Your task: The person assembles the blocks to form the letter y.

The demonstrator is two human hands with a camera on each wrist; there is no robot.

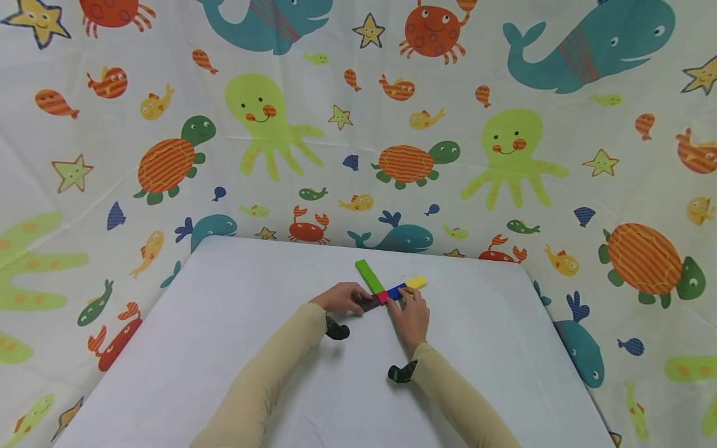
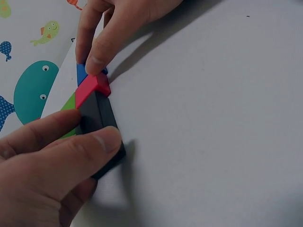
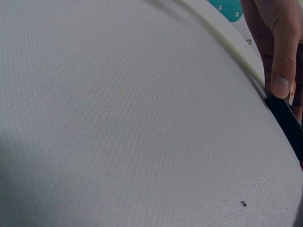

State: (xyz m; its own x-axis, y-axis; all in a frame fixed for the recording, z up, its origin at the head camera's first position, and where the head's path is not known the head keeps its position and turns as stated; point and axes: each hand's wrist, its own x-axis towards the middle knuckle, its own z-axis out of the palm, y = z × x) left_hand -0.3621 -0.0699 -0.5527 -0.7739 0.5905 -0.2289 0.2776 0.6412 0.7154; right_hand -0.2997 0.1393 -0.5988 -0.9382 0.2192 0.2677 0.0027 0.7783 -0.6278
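Observation:
My left hand (image 1: 340, 297) pinches a black block (image 2: 91, 116) between thumb and fingers, flat on the white table. One end of it meets a small red block (image 2: 87, 88). On the red block's other side lies a blue block (image 1: 395, 292), which my right hand (image 1: 412, 318) pinches, its thumb by the red-blue joint. A yellow block (image 1: 417, 282) continues the row past the blue one. From the red block a long green block (image 1: 368, 275) runs off toward the back. In the right wrist view, the left hand (image 3: 283, 45) grips the black block's end; the right hand is out of that view.
The white table (image 1: 224, 298) ends just behind the blocks, where a cloth (image 1: 336, 155) printed with sea animals hangs at the back and sides. A dark curved piece (image 1: 337, 330) sits at the left wrist, another (image 1: 401, 373) at the right.

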